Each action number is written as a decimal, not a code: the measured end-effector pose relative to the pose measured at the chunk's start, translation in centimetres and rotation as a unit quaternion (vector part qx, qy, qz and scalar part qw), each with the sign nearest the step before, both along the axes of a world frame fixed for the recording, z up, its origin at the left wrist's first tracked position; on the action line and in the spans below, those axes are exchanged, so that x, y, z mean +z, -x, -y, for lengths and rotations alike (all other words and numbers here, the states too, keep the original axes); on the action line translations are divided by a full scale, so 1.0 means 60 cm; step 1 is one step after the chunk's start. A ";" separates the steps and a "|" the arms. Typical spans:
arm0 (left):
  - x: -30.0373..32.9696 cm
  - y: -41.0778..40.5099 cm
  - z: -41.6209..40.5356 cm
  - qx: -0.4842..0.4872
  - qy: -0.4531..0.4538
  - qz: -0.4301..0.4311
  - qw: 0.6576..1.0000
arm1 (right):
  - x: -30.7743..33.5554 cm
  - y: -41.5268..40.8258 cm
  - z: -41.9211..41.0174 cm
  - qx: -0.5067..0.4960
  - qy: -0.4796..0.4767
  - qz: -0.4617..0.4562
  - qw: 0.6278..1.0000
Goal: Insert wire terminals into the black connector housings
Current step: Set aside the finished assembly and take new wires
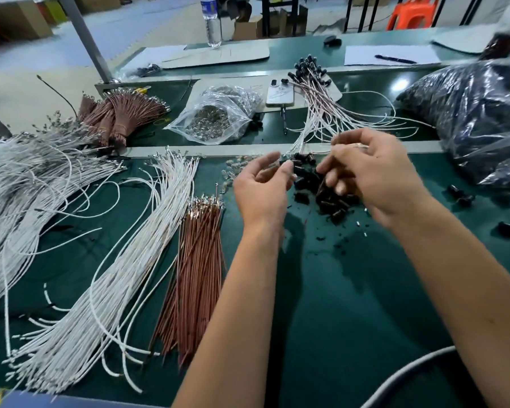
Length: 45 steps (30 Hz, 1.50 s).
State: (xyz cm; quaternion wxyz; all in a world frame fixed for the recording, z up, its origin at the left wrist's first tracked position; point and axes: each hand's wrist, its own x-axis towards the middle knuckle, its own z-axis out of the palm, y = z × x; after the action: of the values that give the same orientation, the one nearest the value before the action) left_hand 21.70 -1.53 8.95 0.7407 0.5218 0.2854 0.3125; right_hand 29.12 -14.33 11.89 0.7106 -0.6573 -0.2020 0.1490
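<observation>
Two bare forearms reach from the near edge over a dark green bench [351,290] toward a loose pile of small black plastic connector housings [330,198] at its centre. Left hand [262,189] hovers just left of the pile, grip loosely open and holding nothing visible. Right hand [374,172] sits over the pile, fingers curled; motion blur hides whether its grip pinches a housing or a wire, so I cannot tell. A fan of long white terminated wires [106,275] and a bundle of copper-brown terminated wires [195,275] lie to the left. Finished wire-and-housing assemblies [321,92] lie at the far centre. This looks like the pick-up step: next, one housing and one wire terminal must be lined up end to end.
</observation>
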 end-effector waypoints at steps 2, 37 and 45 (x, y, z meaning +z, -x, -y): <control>-0.011 -0.009 0.017 -0.022 -0.029 -0.016 0.999 | -0.009 -0.010 0.032 -0.025 -0.070 -0.003 0.997; -0.061 -0.015 0.032 -0.060 -0.247 -0.057 0.966 | -0.074 -0.013 0.068 -0.185 -0.125 0.145 0.964; -0.057 -0.014 0.036 -0.073 -0.264 -0.043 0.961 | -0.085 -0.015 0.061 -0.122 -0.085 0.063 0.987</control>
State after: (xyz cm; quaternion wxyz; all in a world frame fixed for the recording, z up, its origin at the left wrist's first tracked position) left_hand 22.54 -3.68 5.52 0.5844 0.7312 0.1851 0.2992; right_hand 30.02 -18.01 6.79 0.7624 -0.6226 -0.1766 0.0022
